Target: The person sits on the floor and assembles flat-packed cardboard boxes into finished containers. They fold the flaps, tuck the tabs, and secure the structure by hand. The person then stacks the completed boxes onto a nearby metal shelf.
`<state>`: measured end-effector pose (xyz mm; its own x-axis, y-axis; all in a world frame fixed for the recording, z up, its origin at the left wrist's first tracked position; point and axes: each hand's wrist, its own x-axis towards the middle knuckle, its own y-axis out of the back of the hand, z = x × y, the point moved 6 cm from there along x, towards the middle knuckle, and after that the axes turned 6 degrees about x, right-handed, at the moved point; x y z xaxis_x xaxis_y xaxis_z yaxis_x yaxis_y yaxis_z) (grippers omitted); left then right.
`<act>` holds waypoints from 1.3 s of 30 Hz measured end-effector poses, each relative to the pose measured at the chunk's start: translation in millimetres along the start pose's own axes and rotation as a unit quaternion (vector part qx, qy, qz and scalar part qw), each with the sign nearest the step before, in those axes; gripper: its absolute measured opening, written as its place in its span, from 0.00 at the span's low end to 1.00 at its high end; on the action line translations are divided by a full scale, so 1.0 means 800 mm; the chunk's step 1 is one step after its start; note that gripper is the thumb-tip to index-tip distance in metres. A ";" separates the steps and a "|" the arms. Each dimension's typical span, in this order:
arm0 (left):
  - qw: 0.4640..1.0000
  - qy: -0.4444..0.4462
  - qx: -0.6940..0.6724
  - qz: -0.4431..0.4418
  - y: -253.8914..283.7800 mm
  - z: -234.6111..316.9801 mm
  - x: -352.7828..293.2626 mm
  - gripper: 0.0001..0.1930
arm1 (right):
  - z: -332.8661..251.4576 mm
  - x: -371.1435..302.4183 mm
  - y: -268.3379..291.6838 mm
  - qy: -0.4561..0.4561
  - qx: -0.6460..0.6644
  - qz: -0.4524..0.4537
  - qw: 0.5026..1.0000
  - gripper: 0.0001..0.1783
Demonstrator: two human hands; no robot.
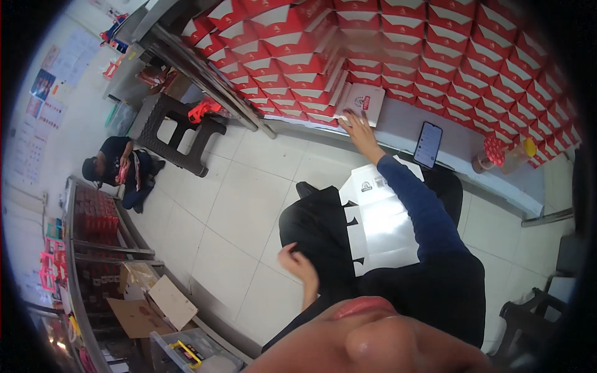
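My right hand (357, 132) reaches forward with its fingers stretched out over the near edge of a white folded box (365, 103) with a small red mark. That box lies on the grey shelf, beside the stacks of red-and-white boxes (292, 68). A flat white carton blank (382, 230) with slotted edges rests across my lap, partly under my right arm. My left hand (300, 266) hangs beside my left leg, away from the carton. Its fingers are loosely apart and nothing shows in them.
A phone (428, 144) and lidded jars (494, 152) stand on the shelf (398, 124). Across the tiled floor (236, 193) are a dark stool (177, 130) and another person (127, 171) sitting low. Opened cardboard cartons (149, 308) and a clear bin (193, 354) are at lower left.
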<state>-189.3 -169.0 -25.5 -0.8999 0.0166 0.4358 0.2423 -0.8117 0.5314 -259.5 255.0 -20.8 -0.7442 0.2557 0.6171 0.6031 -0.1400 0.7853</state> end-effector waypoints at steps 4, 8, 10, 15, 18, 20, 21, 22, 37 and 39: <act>0.925 -0.190 -0.124 -0.304 -0.092 0.162 -0.081 0.10 | -0.016 -0.018 0.079 -0.051 0.096 0.092 0.990 0.28; 0.870 -0.226 -0.035 -0.436 -0.174 0.253 -0.191 0.29 | 0.063 -0.088 0.139 -0.269 0.009 0.074 0.960 0.34; 0.877 -0.209 0.001 -0.433 -0.200 0.260 -0.212 0.36 | 0.117 -0.137 0.146 -0.417 -0.104 0.056 0.901 0.37; 0.898 -0.174 0.020 -0.404 -0.231 0.268 -0.240 0.41 | 0.172 -0.188 0.119 -0.483 -0.040 -0.115 0.867 0.62; 0.889 -0.159 -0.011 -0.429 -0.227 0.252 -0.235 0.41 | 0.173 -0.183 0.134 -0.516 0.001 -0.124 0.848 0.64; 0.884 -0.157 -0.065 -0.435 -0.225 0.236 -0.231 0.38 | 0.192 -0.193 0.155 -0.539 -0.005 -0.131 0.832 0.63; 0.876 -0.155 -0.097 -0.447 -0.223 0.227 -0.228 0.37 | 0.202 -0.202 0.161 -0.552 -0.008 -0.135 0.823 0.62; 0.864 -0.154 -0.130 -0.462 -0.220 0.220 -0.225 0.36 | 0.210 -0.210 0.170 -0.548 -0.021 -0.113 0.829 0.61; 0.729 0.218 -0.314 -0.567 -0.170 0.162 -0.175 0.13 | -0.053 -0.394 0.325 -0.363 0.674 0.011 0.643 0.25; 0.671 0.318 -0.398 -0.540 -0.155 0.187 -0.146 0.13 | -0.075 -0.387 0.332 -0.315 0.741 0.064 0.589 0.31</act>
<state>-59.9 17.0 -33.3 -0.4300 0.7979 -0.4225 -0.7171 -0.5862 -0.3771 113.6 81.1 -0.2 -0.6929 0.7031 0.1596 0.5777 0.6738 -0.4607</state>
